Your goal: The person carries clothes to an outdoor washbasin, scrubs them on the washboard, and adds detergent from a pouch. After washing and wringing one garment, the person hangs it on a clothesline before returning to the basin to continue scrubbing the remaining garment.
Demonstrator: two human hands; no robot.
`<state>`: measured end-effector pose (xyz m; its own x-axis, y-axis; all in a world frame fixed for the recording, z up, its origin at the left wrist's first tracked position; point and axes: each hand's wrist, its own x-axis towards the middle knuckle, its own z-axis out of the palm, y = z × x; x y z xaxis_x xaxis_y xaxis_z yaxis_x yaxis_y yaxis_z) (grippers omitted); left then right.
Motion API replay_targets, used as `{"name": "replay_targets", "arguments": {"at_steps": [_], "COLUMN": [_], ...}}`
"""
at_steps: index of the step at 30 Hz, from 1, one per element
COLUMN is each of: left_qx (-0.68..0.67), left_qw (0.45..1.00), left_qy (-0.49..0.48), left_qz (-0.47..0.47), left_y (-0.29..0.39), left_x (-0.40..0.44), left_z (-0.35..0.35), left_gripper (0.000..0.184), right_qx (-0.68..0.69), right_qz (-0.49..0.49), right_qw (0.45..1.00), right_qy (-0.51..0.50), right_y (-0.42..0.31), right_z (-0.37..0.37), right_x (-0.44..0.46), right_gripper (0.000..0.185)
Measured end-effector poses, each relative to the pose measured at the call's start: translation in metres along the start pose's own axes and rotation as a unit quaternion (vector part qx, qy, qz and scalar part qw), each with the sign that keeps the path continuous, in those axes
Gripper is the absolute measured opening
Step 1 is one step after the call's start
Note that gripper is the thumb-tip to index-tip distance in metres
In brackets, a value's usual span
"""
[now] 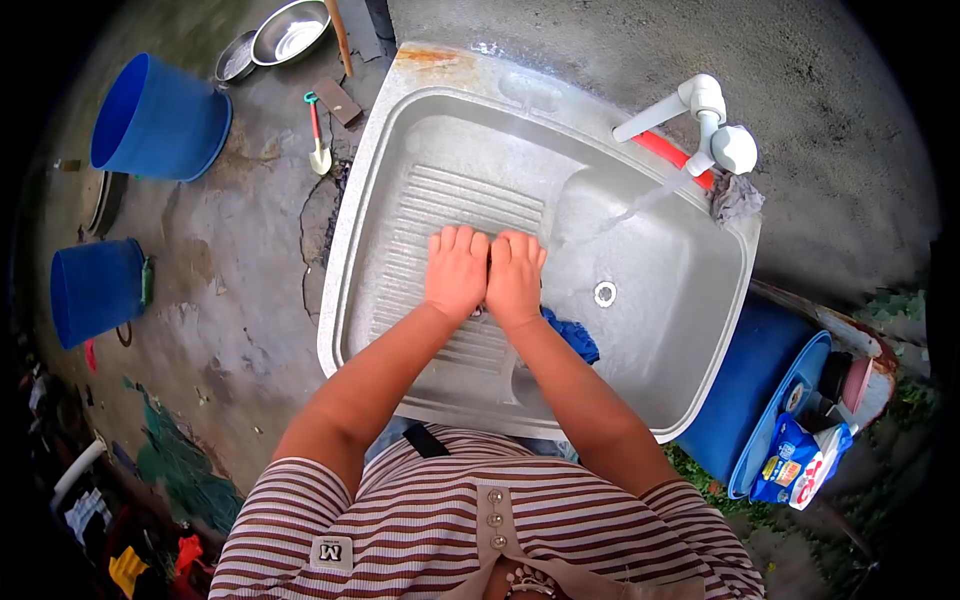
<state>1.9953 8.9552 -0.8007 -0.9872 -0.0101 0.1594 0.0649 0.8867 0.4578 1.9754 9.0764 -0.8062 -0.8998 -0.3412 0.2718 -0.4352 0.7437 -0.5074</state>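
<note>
My left hand [457, 272] and my right hand [514, 278] press together over the ribbed washboard [425, 215] of a grey sink [345, 290]. Their fingers are curled closed, knuckles toward the wall. Only a small dark bit shows between them, so what they grip is hidden. Beside my right wrist a crumpled blue cloth [574, 338] lies in the basin, partly covered by my forearm. Water runs from the white tap [704, 125] into the basin, falling to the right of my hands. A white drain [605, 294] sits in the basin floor.
A grey rag [738, 198] hangs by the tap on the sink's rim. To the right, a blue barrel [745, 400] carries a detergent bag [800, 462]. On the left floor are a blue bucket [165, 120], a toy shovel [318, 140], a brick [338, 101] and a metal bowl [290, 35].
</note>
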Motion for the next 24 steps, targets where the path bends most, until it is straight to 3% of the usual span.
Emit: {"name": "replay_targets", "arguments": {"at_steps": [3,6,8,10,12,15,17,19,22,24], "left_qx": [0.027,0.079,0.052,-0.009,-0.036,-0.042,-0.011,0.012,0.036,0.053], "left_qw": [0.997,0.991,0.990,0.997,0.997,0.994,1.000,0.998,0.997,0.994], "left_qy": [0.037,0.098,0.128,0.076,0.013,0.015,-0.002,0.021,0.053,0.099], "left_qz": [-0.064,-0.045,-0.016,0.019,0.062,0.102,0.021,-0.053,-0.050,-0.005], "left_y": [-0.013,-0.010,-0.003,0.007,0.020,0.005,-0.001,-0.007,-0.004,-0.003], "left_x": [0.076,0.075,0.043,-0.008,-0.059,-0.052,0.013,0.069,0.089,0.057], "left_z": [0.015,0.017,0.003,-0.008,-0.027,-0.015,-0.004,0.014,0.016,0.008], "left_gripper": [0.012,0.014,0.013,0.010,0.006,0.006,0.008,0.012,0.016,0.017], "right_qx": [-0.029,-0.090,-0.060,0.066,0.052,0.030,-0.020,-0.050,-0.054,-0.063], "right_qz": [-0.004,0.012,0.003,0.001,-0.029,-0.047,0.045,0.063,0.038,0.026], "right_qw": [0.996,0.986,0.997,0.998,0.998,0.998,0.997,0.997,0.994,0.995], "right_qy": [0.082,0.138,0.058,-0.023,0.002,0.019,-0.068,-0.002,0.083,0.066], "right_y": [0.023,0.029,0.016,0.008,-0.019,-0.015,0.006,0.024,0.029,0.018], "right_z": [0.011,0.021,0.001,-0.010,-0.033,-0.014,0.000,0.009,0.016,0.004], "right_x": [0.085,0.084,0.049,-0.014,-0.061,-0.048,0.014,0.079,0.097,0.061], "right_gripper": [0.005,0.007,0.010,0.013,0.015,0.012,0.011,0.011,0.011,0.012]}}
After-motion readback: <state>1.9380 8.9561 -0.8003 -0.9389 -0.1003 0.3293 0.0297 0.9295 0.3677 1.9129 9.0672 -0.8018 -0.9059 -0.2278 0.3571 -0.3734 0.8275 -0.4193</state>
